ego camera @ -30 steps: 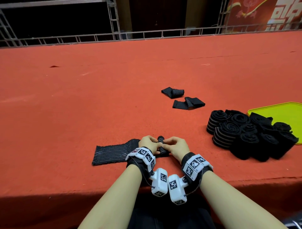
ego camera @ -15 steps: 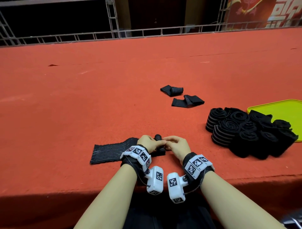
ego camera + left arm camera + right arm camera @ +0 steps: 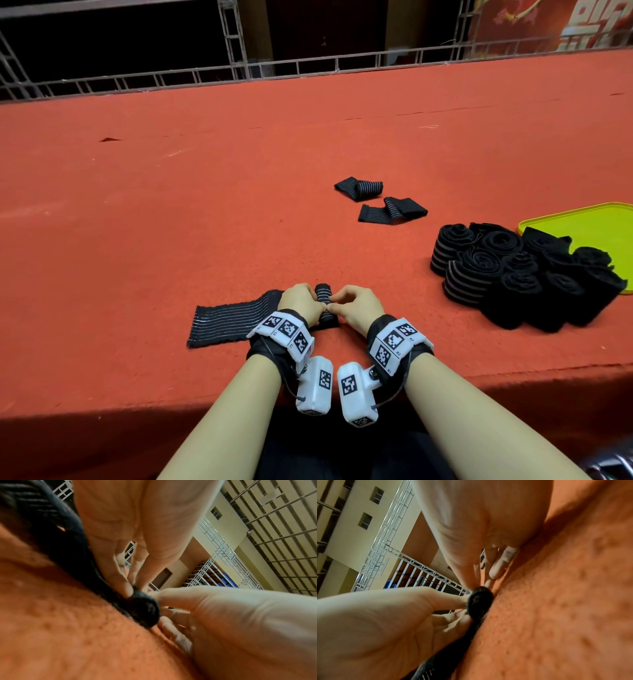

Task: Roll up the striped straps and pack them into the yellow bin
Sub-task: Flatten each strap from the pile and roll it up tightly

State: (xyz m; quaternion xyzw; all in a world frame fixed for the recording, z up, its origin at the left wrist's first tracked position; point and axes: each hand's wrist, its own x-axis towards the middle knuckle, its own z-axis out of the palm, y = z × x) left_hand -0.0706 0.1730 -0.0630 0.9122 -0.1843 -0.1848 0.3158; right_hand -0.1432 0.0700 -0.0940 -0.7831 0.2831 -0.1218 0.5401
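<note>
A black strap with thin white stripes (image 3: 226,322) lies flat on the red table near the front edge. Its right end is wound into a small tight roll (image 3: 323,296). My left hand (image 3: 301,303) pinches the roll from the left and my right hand (image 3: 356,305) from the right. In the left wrist view the left hand (image 3: 132,588) has its fingertips on the roll's end (image 3: 144,608). In the right wrist view the right hand (image 3: 481,584) pinches the same roll (image 3: 479,599). The yellow bin (image 3: 582,222) lies at the far right.
A pile of several rolled straps (image 3: 507,274) sits partly on the bin's near edge. Two loose, partly folded straps (image 3: 359,186) (image 3: 394,209) lie further back in the middle. The red table (image 3: 171,205) ends at a metal railing (image 3: 308,68) behind.
Both hands stay pinched on the small roll, which has crept slightly left along the strap. The head view has shifted a little.
</note>
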